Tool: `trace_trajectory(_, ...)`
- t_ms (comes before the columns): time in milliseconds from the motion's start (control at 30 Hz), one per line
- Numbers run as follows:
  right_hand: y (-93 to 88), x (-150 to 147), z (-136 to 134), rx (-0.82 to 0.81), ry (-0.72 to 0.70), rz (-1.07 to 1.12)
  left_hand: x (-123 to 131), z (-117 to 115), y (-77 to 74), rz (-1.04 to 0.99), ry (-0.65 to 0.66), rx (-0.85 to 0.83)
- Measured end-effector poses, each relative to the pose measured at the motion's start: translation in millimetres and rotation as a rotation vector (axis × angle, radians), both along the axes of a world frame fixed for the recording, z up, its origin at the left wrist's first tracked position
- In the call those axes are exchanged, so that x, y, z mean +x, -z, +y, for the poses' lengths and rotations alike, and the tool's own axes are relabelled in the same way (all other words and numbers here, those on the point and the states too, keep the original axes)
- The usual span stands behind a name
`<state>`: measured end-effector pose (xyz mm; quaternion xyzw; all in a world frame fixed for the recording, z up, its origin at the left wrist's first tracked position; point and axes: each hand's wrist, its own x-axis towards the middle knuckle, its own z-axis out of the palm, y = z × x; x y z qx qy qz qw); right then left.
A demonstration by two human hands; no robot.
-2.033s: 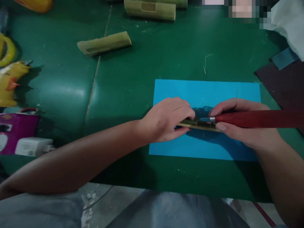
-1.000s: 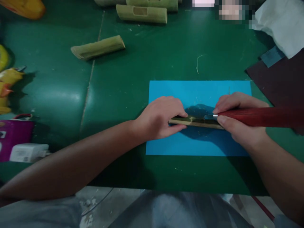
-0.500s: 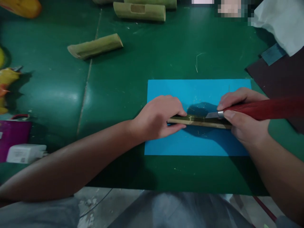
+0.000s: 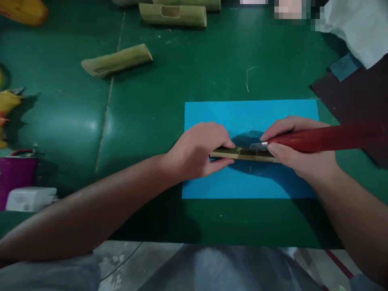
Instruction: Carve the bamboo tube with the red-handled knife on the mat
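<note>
My left hand (image 4: 203, 149) grips the left end of a narrow bamboo strip (image 4: 245, 154), thumb on the far side and fingers on the near side. The strip lies lengthwise over a blue sheet (image 4: 218, 188). In my right hand (image 4: 303, 149) is a carving knife (image 4: 321, 138) with a thick red handle and a silver collar. Its short blade points left and rests at the strip's upper face, right of the strip's node. The right end of the strip is hidden under my right hand. Small shavings are scattered on the sheet.
On the green table, a slanted bamboo piece (image 4: 118, 60) lies at the upper left. A bamboo tube with a cut-out (image 4: 189, 18) is at the back. A purple item (image 4: 18, 178) and white adapter (image 4: 32, 199) sit left. Dark sheets (image 4: 357, 105) and white cloth (image 4: 357, 32) are right.
My right hand has slid the knife left along the bamboo strip, closer to my left hand. My left hand keeps its hold. The whole view has shifted slightly.
</note>
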<state>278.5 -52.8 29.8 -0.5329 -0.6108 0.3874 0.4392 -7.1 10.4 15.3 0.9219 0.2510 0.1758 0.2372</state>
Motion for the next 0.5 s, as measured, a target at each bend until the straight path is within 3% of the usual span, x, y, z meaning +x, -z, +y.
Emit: trace_trajectory(500,-6.2,0.5,4.1,-0.052,-0.081,0.028,-1.8,0.5,-0.8,-0.079,0.05,0.077)
